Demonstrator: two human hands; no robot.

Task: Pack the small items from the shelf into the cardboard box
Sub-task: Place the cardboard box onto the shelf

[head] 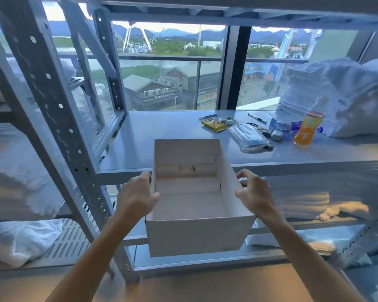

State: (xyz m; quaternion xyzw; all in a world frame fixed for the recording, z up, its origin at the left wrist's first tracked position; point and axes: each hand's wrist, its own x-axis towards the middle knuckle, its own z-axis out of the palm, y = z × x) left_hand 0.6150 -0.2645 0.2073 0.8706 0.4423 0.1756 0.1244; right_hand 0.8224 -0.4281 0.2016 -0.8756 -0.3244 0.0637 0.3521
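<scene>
— Head view: what did the hands have?

— Both were on the cardboard box point(196, 234). The left hand point(138, 197) clasped the left wall, thumb hooked over the rim and inside, fingers curled along the outside. The right hand point(254, 195) was at the right wall with the thumb against the rim; its fingers were bent and spread loosely, half open, and I couldn't tell whether they pressed the card or only brushed it.

— And where was the box?

— Held out in front of the shelf point(157, 136), its far end over the front edge of the board, its near end in the air. It stood open at the top, with nothing inside but folded flaps along the far wall.

— The small items?

— All on the shelf board, to the right and behind the box, apart from it. A yellow packet point(214, 124) lay farthest left, a bagged blue mask point(248, 137) just right of it, a pen point(257, 118) behind. A water bottle point(286, 127) lay on its side near an upright orange bottle point(306, 132). Small dark bits lay between; blurred, I couldn't name them.

— Anything else up there?

— Stacked white linen point(327, 92) at the right end, close behind the orange bottle.
</scene>
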